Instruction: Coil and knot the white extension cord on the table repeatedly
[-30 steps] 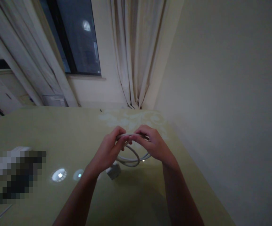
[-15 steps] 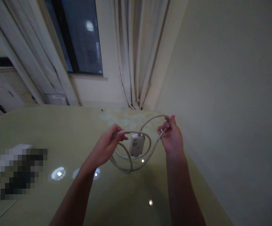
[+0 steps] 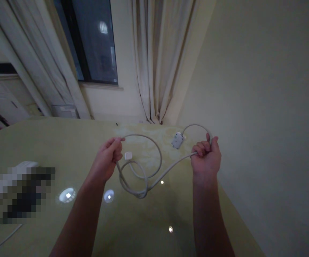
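Note:
A looped pale cable (image 3: 140, 195) is stretched between my two hands above the glossy table (image 3: 133, 228). My left hand (image 3: 105, 159) is closed around one part of its loop. My right hand (image 3: 206, 156) grips another stretch, with the fingers wrapped round it. From the right hand, a short length arcs over to a small whitish box (image 3: 178, 140) at the cable's end, with dark spots on its face. A small white block, perhaps a plug (image 3: 128, 155), shows just right of my left hand. Coils cross each other in the middle.
On the left lie a long white object (image 3: 23, 167) and a blurred-out dark thing (image 3: 25, 200); a thin cord (image 3: 5, 238) runs near them. A wall (image 3: 264, 125) borders the table on the right. Curtains (image 3: 157, 64) and a window (image 3: 98, 46) are behind it.
My hands have moved apart, widening the cable loops. The box has swung right and farther back from between the hands. The small white block has come into view beside my left hand.

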{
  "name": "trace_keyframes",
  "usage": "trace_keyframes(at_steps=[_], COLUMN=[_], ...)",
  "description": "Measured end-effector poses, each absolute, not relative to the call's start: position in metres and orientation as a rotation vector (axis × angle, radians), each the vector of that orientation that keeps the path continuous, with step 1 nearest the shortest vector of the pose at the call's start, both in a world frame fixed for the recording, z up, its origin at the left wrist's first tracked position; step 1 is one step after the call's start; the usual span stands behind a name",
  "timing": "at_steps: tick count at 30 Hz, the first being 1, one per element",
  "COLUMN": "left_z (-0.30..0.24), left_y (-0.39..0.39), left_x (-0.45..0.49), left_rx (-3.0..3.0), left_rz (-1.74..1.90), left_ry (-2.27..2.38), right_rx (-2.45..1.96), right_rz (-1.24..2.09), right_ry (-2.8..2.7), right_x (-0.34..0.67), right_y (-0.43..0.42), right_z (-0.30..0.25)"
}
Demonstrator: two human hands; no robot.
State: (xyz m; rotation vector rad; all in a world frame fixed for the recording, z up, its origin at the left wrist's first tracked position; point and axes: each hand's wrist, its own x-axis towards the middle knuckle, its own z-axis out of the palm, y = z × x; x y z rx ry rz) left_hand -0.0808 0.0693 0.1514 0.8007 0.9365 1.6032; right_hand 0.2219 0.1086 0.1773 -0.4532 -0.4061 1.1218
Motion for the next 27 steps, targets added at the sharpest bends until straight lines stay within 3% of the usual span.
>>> trace_keyframes(at_steps=[7, 20, 27], left_z=[0.156, 0.163, 0.166], left_y=[0.075, 0.07, 0.067], left_x=[-0.1, -0.106, -0.097], left_rx=[0.19, 0.24, 0.272], left_rz=[1.746, 1.929, 1.955], left_ry=[0.527, 0.559, 0.594], right_rx=[-0.478, -0.579, -0.707], right_rz=[1.03, 1.287, 1.186], right_ry=[-0.411, -0.436, -0.034], right_x=[0.232, 0.226, 0.221], right_y=[0.109, 0.132, 0.141], right_z=[0.178, 0.16, 0.152])
